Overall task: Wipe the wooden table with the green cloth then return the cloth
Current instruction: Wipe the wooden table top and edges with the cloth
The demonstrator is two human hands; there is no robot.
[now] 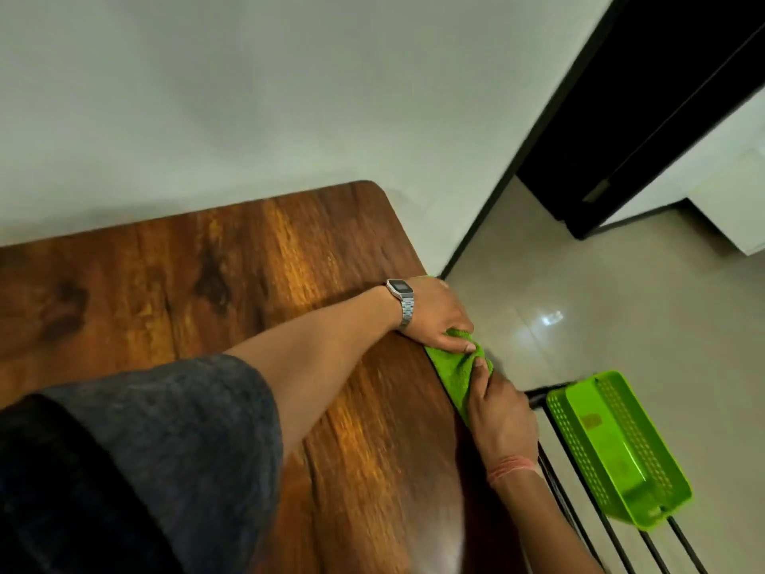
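The green cloth point(457, 372) lies bunched along the right edge of the wooden table point(207, 292), partly hanging over that edge. Its long axis follows the table edge, running from the far end under the left hand point(439, 316) toward the near end under the right hand point(499, 412). The left hand, with a metal watch point(400, 302) on its wrist, reaches across the tabletop and presses down on the cloth's far end, fingers together and curled over the fabric. The right hand comes up from beside the table and pinches the cloth's near part, thumb on top and fingers wrapped below. Just to the right, off the table, a green plastic basket point(617, 445) sits tilted on a black metal rack point(579, 528) above the pale tiled floor point(579, 283)
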